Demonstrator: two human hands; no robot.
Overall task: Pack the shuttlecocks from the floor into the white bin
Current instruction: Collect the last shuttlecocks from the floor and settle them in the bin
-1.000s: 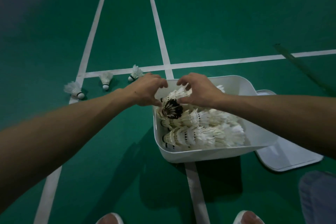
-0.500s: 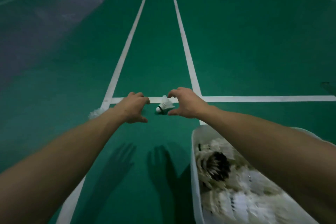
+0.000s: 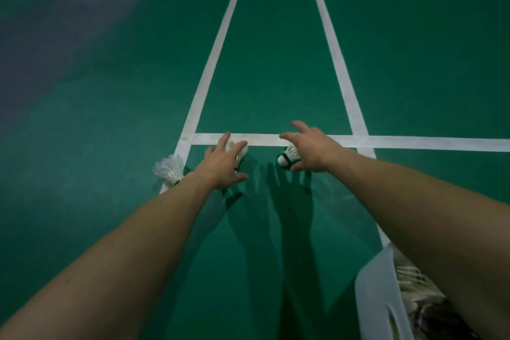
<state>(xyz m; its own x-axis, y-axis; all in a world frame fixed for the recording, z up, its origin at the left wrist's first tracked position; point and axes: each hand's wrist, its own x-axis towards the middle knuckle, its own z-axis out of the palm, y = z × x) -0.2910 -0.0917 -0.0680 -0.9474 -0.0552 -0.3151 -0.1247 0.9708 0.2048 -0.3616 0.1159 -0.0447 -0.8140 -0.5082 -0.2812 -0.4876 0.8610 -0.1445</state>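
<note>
Three white shuttlecocks lie on the green court floor. My left hand point(image 3: 225, 164) hovers with fingers spread over the middle shuttlecock point(image 3: 240, 152), which is partly hidden under it. Over the right shuttlecock point(image 3: 288, 157) my right hand point(image 3: 310, 149) is spread the same way, the shuttlecock's cork tip pointing toward me. Neither hand grips anything. A third shuttlecock point(image 3: 169, 170) lies to the left, beside my left wrist. The white bin point(image 3: 375, 301) sits at the bottom right, holding several stacked shuttlecocks point(image 3: 414, 281), mostly covered by my right forearm.
White court lines point(image 3: 414, 142) cross the floor: one horizontal line under my hands and two lines running away from me. A purple-grey floor zone point(image 3: 55, 36) lies at the upper left. My arms cast shadows on the floor between them.
Both hands left the bin and reached forward to the floor. They have now opened wide over two shuttlecocks. The view has swung forward, pushing the bin to the bottom right corner.
</note>
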